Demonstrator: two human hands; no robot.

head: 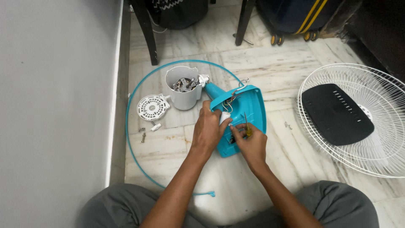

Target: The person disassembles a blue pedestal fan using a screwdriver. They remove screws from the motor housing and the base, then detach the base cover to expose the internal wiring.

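Teal fan base [247, 114] tipped on marble floor [295, 76], centre frame, joined to white motor housing [183, 90]. Left hand [209, 128] clamped on base edge and a small white part. Right hand [251, 141] pinching a screwdriver [246, 124], tip toward base underside. Risks judged: tip slipping onto exposed wiring [230, 103]; loose screws [142, 134] at left rolling away. Screw head under the tip hidden by fingers; small white part unidentifiable. Wire guard [371, 139] cut off at right edge.
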